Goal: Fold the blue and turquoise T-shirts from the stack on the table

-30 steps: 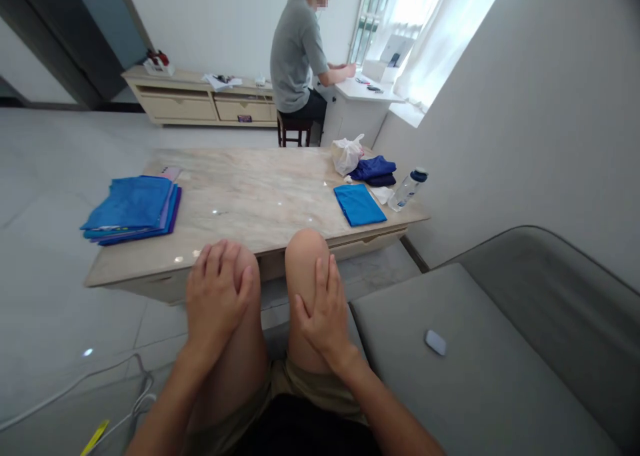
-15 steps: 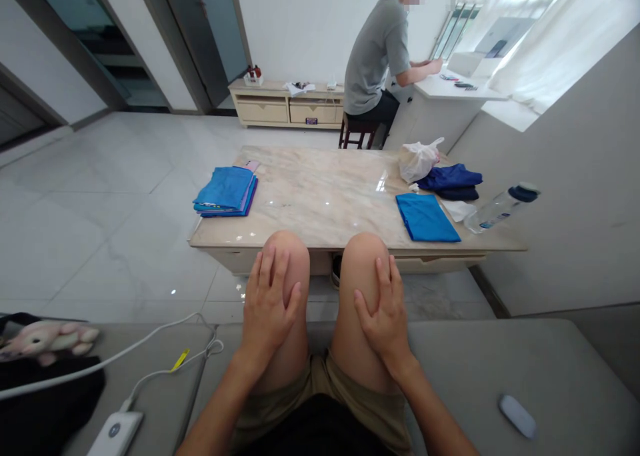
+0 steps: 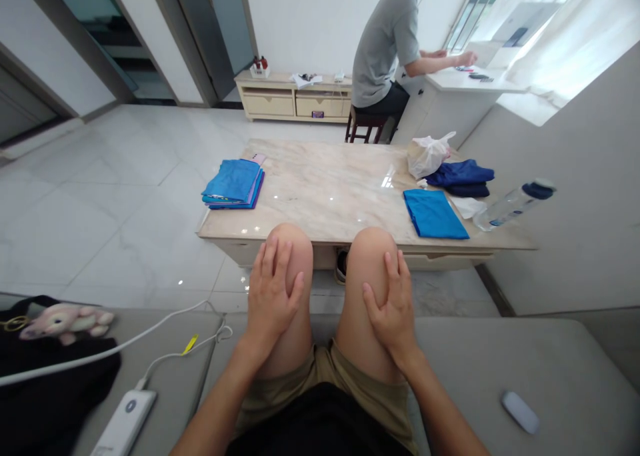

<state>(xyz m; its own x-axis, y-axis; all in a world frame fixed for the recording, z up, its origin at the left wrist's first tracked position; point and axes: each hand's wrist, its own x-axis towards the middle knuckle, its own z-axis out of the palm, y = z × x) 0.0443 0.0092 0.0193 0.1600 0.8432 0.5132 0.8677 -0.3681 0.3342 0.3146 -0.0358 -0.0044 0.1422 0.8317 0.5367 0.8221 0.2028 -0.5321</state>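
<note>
Both hands grasp nothing, fingers loosely spread and palms down; the left hand (image 3: 275,291) rests on the left knee (image 3: 290,241), the right hand (image 3: 393,306) on the right knee (image 3: 371,244); beyond them stands the marble-topped table (image 3: 320,186), its polished surface probably slippery under fabric; at its left end lies the stack of folded cloths (image 3: 232,181), apart from the left hand, likely soft, light and apt to shear layer from layer, so best supported from beneath with a palm at each side; near the right end lies the single blue cloth (image 3: 435,215), apart from the right hand, folded flat, likely limp and hard to damage, best pinched at its two near corners; of the containers, the low cabinet (image 3: 269,106) has closed drawers, contents hidden; the plastic bag (image 3: 429,157) looks full, with what I cannot tell; the clear bottle (image 3: 511,207) shows no readable liquid level; the small white holder (image 3: 260,73) carries red items (image 3: 260,63), too small to identify.
</note>
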